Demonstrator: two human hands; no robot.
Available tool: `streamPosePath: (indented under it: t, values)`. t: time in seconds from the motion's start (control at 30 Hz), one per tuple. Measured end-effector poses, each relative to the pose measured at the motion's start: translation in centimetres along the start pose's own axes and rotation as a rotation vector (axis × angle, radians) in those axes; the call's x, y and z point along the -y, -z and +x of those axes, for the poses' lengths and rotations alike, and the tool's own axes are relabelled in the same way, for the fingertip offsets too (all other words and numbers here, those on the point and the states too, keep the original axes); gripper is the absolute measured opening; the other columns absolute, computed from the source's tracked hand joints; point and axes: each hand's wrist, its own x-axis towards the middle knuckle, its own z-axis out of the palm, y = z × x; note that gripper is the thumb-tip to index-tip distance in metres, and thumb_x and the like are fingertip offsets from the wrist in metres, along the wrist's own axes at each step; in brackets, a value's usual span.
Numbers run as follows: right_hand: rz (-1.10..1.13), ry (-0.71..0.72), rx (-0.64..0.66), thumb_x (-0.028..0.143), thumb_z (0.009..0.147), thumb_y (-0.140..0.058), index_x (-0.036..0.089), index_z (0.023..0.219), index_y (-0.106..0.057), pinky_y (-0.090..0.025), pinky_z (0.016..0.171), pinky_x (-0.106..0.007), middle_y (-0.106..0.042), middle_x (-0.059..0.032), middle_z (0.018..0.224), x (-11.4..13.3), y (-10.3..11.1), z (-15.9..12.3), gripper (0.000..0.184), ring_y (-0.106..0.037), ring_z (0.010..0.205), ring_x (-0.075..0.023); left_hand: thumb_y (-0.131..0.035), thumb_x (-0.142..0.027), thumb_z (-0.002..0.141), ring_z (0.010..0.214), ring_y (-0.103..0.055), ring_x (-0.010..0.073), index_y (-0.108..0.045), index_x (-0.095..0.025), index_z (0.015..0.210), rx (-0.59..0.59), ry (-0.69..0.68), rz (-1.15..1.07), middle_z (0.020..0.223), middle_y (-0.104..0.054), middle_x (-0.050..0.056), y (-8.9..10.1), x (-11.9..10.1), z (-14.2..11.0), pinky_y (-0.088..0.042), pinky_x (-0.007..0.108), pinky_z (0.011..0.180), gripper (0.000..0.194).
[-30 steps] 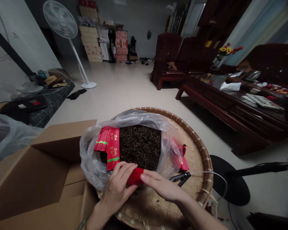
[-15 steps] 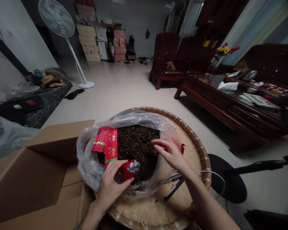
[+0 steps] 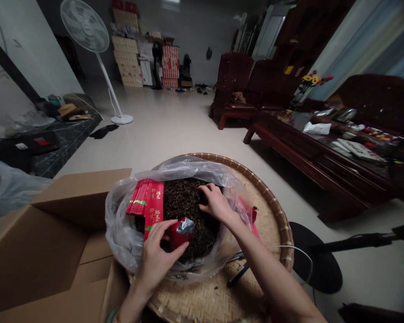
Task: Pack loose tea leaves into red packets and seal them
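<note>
My left hand is closed around a red foil packet, its silvery inner mouth facing up and to the right. Dark, twisted tea leaves fill a clear plastic bag beneath it. At the right side of the leaves is my right hand, with thumb and fingers apart and fingertips at the leaves. Several flat red packets with gold characters and a green stripe lie on the bag's left side. The bag rests on a round woven bamboo tray.
An open cardboard box stands to the left. A black tool with a pale cord lies on the tray, partly behind my right forearm. More red packaging is at the right. A black round stand base sits beside the tray.
The packet has turned from lying between both hands to mouth-up in my left hand. My right hand let go, swung right, then came down to the tea leaves.
</note>
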Motion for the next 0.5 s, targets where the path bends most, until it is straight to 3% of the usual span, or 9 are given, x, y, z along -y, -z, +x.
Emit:
streamPosePath:
  t: [0.13,0.27,0.33,0.5]
  values:
    - [0.125,0.032,-0.042,0.01,0.068,-0.062,0.023,0.098,-0.058,-0.044,0.078,-0.031,-0.052,-0.0034,0.1,-0.3,-0.1,0.1,0.033,-0.053,0.089,-0.018,-0.072,-0.025,0.068,0.085,-0.062,0.0193,-0.058,-0.021,0.105,-0.014,0.003,-0.022,0.099,-0.064,0.006,-0.2,-0.2,0.1,-0.055,0.027,0.062,0.039]
    - [0.402,-0.028,-0.16,0.009,0.063,-0.059,0.02,0.084,-0.058,-0.045,0.068,-0.028,-0.055,-0.0002,0.085,-0.6,0.5,-0.1,0.024,-0.051,0.073,-0.0148,-0.072,-0.026,0.069,0.084,-0.062,0.0189,-0.058,-0.021,0.105,-0.026,0.009,-0.018,0.1,-0.064,0.006,0.0,0.0,0.1,-0.056,0.028,0.064,0.039]
    - [0.621,-0.115,-0.184,0.012,0.061,-0.06,0.02,0.085,-0.058,-0.047,0.062,-0.027,-0.055,0.0009,0.082,-0.7,0.8,-0.4,0.025,-0.051,0.07,-0.0141,-0.071,-0.026,0.069,0.081,-0.063,0.018,-0.058,-0.022,0.105,-0.029,0.009,-0.015,0.1,-0.064,0.005,0.1,0.2,0.2,-0.056,0.028,0.063,0.039]
    - [1.257,-0.4,-0.074,0.021,0.062,-0.068,0.022,0.096,-0.061,-0.049,0.048,-0.022,-0.054,0.0035,0.078,-0.2,1.8,-1.6,0.034,-0.048,0.059,-0.0088,-0.07,-0.026,0.07,0.082,-0.063,0.0178,-0.057,-0.022,0.106,-0.043,0.01,-0.018,0.1,-0.064,0.005,0.1,0.6,0.4,-0.056,0.028,0.063,0.038]
